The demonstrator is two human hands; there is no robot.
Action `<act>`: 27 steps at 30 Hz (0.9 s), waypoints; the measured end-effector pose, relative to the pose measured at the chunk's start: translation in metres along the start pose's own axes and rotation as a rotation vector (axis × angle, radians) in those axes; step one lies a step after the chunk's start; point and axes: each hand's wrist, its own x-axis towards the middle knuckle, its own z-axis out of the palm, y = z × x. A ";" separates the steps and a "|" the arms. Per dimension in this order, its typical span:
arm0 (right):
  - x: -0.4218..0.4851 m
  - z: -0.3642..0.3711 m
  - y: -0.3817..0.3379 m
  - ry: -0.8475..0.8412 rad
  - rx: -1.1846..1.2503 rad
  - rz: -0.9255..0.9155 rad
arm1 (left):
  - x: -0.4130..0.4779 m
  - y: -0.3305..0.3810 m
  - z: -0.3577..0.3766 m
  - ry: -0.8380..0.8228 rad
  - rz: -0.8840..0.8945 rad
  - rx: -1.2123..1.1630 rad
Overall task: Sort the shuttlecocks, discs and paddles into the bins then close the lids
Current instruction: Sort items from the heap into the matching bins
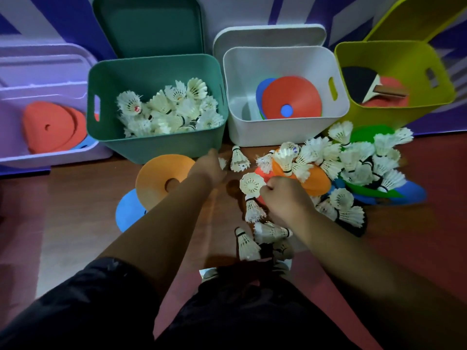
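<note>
A green bin (156, 145) holds several white shuttlecocks. Beside it a white bin (285, 132) holds red and blue discs, and a yellow-green bin (394, 56) holds paddles (364, 84). All three lids stand open behind them. A pile of shuttlecocks (353, 160) and discs lies on the floor at the right. My right hand (285, 198) is closed on a shuttlecock (252, 184) at the pile's left edge. My left hand (209, 168) reaches toward a small shuttlecock (222, 162) in front of the green bin; its fingers are hidden from me.
A purple bin (50, 157) at far left holds red discs. An orange disc (164, 180) and a blue disc (129, 210) lie on the floor left of my left arm. More shuttlecocks (252, 241) lie near my knees. A wall stands behind the bins.
</note>
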 end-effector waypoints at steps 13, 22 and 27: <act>0.013 -0.058 -0.073 0.060 0.351 -0.117 | -0.055 -0.014 -0.010 0.136 0.087 -0.180; 0.027 -0.091 -0.201 0.074 0.433 -0.373 | -0.128 -0.047 -0.092 0.303 0.036 -0.382; 0.031 -0.055 -0.239 -0.344 0.169 -0.395 | -0.158 -0.071 -0.118 0.372 -0.015 -0.450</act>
